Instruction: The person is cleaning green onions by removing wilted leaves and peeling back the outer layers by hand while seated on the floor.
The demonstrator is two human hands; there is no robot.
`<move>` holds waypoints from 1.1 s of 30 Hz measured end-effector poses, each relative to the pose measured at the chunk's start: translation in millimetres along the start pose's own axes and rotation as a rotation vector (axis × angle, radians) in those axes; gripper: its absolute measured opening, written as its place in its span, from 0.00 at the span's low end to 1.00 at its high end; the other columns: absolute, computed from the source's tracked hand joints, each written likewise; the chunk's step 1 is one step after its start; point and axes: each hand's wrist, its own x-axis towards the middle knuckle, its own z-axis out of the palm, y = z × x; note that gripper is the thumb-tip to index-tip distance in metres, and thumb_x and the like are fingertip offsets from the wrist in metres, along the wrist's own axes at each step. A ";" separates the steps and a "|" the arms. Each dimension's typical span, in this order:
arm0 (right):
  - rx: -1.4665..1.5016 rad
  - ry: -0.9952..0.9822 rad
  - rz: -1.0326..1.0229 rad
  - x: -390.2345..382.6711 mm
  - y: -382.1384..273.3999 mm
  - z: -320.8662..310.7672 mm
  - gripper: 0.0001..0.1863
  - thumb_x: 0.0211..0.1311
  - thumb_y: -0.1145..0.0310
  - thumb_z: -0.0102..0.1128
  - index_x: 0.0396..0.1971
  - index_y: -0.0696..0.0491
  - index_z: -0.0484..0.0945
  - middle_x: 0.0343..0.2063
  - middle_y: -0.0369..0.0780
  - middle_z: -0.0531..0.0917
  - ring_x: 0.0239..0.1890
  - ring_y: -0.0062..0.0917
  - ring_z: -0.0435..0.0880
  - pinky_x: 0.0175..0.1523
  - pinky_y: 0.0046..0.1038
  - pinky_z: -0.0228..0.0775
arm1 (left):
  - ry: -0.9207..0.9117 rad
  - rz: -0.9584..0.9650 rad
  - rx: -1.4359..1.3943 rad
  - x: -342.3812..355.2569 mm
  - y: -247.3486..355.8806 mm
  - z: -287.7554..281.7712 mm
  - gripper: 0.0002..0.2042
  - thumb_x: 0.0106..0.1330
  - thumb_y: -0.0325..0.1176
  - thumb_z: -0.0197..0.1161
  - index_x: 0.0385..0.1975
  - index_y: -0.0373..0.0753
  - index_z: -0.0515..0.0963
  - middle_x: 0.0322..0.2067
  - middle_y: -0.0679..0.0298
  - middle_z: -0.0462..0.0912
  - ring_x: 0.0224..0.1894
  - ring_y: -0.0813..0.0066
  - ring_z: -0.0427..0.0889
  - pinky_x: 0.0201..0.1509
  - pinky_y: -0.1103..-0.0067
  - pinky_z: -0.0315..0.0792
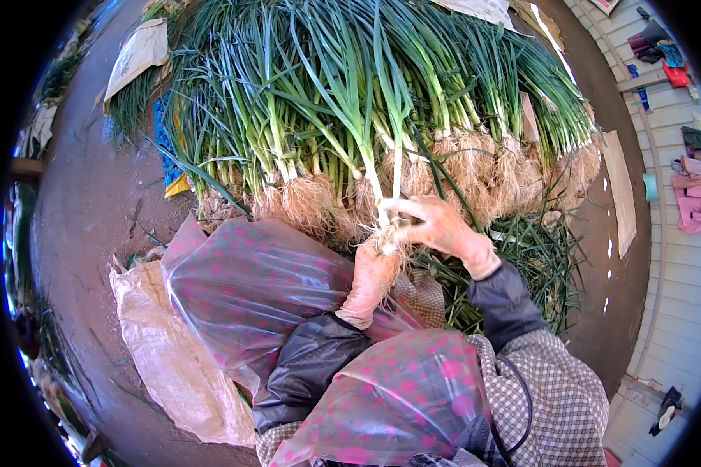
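Two long green onions (397,167) stand nearly upright in front of me, white stems down and green leaves spreading away over the pile. My left hand (372,274), in a pale glove, is closed around their root end, where brown stringy roots stick out. From the right, my right hand (436,229), also gloved, reaches across with bent fingers at the white stems just above the roots. Its fingertips touch the stems; the exact grip is partly hidden. Right behind the hands lies a big heap of green onions (280,117), its tangled roots (308,204) facing me.
Clear plastic with pink dots (249,272) covers my legs. Loose green leaves (533,265) lie to the right of my hands. A pale woven sack (171,350) rests on the brown floor (93,210) at left. Clothes (692,194) hang along the white wall (678,311) at right.
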 end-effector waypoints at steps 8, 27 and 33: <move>1.238 0.154 -0.054 -20.4 -22.1 24.9 0.11 0.69 0.65 0.51 0.34 0.59 0.75 0.26 0.35 0.74 0.31 0.21 0.73 0.39 0.21 0.65 | 0.127 0.017 -0.320 4.9 11.2 -15.2 0.11 0.68 0.21 0.49 0.47 0.32 0.72 0.34 0.68 0.76 0.32 0.84 0.75 0.32 0.88 0.71; 0.339 -0.073 0.564 6.2 23.0 15.9 0.15 0.64 0.58 0.56 0.32 0.55 0.82 0.20 0.35 0.80 0.21 0.18 0.76 0.26 0.23 0.65 | 0.043 0.113 0.313 44.6 40.5 3.3 0.18 0.66 0.44 0.56 0.44 0.34 0.76 0.33 0.63 0.81 0.35 0.73 0.80 0.42 0.76 0.73; 0.602 0.113 0.610 -10.0 17.0 14.4 0.18 0.65 0.56 0.55 0.33 0.57 0.83 0.21 0.35 0.82 0.19 0.15 0.74 0.24 0.20 0.65 | 0.095 -0.122 -0.260 85.1 27.2 -7.4 0.11 0.69 0.34 0.53 0.40 0.30 0.71 0.36 0.55 0.80 0.33 0.65 0.82 0.38 0.71 0.80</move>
